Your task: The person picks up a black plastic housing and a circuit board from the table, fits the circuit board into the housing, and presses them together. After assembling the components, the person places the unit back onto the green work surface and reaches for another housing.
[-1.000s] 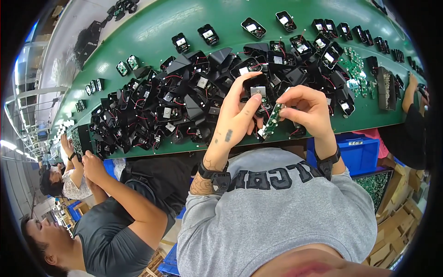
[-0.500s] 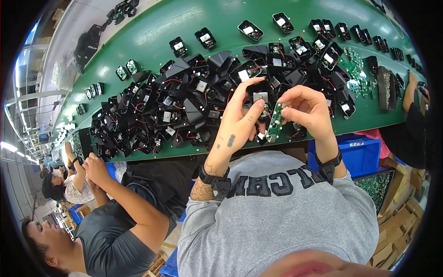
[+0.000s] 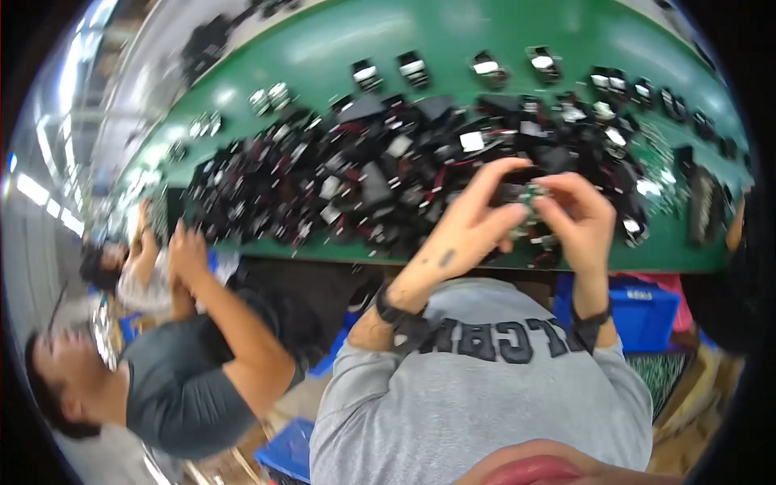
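While both my hands pinch small green circuit board [image 3: 529, 196] over black parts pile [image 3: 364, 186], left hand [image 3: 469, 226] steadies, right hand [image 3: 578, 218] fits; next needs careful alignment, I judge.

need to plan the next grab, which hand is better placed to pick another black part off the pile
Left, probably. The left hand lies over the heap of black parts; the right hand pinches the small green circuit board beyond it.

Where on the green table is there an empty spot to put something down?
The far part of the green table, beyond the row of small black housings, is bare. The middle is crowded with a heap of black parts with red wires, right where both hands work.
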Tool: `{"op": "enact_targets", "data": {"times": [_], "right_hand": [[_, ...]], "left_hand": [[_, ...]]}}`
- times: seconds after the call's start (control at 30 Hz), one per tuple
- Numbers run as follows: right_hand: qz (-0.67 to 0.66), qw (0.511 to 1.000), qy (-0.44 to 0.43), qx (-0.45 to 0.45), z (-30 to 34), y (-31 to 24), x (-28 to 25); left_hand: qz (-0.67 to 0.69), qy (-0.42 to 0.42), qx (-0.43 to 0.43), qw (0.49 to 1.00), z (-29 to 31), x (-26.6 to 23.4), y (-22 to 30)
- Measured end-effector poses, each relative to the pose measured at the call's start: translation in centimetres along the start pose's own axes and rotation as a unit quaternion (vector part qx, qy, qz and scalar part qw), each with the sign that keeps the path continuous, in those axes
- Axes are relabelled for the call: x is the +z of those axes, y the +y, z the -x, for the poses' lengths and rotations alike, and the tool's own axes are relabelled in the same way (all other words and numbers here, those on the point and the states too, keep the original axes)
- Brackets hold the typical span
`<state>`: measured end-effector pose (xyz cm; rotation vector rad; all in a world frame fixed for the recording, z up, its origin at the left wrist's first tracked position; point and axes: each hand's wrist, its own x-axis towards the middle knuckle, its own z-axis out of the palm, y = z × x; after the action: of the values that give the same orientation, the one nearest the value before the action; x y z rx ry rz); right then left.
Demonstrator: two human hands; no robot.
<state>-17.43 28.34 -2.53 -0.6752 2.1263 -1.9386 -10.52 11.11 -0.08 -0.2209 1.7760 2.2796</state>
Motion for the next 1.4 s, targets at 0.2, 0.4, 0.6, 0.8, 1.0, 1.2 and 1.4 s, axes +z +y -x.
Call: {"op": "enact_targets", "data": {"times": [0.2, 0.4, 0.6, 0.8, 1.0, 1.2, 1.4], "right_hand": [[0.044, 0.996, 0.022, -0.072, 1.3, -0.9, 0.2], [0.102, 0.956, -0.018, -0.275, 3.0, -1.0, -0.8], [0.06, 0.923, -0.072, -0.372, 4.4, 0.0, -0.7], [0.069, 0.914, 0.021, -0.399, 5.5, -0.5, -2.8], [0.032, 0.945, 0.064, -0.319, 6.2, -0.9, -3.0], [-0.061, 0.975, 0.079, -0.198, 7.0, -2.2, -2.7], [-0.165, 0.973, 0.11, -0.118, 6.8, 0.4, -2.0]], "left_hand": [[-0.039, 0.01, 0.017, 0.999, 2.1, 1.7, -0.9], [0.047, 0.054, 0.057, 0.996, 3.6, 3.6, -1.8], [0.033, 0.125, 0.092, 0.987, 5.2, 5.0, -2.8], [0.039, 0.113, 0.126, 0.985, 5.0, 7.9, -2.7], [0.033, 0.09, 0.148, 0.984, 5.2, 9.2, -3.1], [-0.039, 0.147, 0.266, 0.952, 4.0, 9.7, -3.9], [-0.07, 0.155, 0.317, 0.933, 2.0, 9.7, -4.9]]}}
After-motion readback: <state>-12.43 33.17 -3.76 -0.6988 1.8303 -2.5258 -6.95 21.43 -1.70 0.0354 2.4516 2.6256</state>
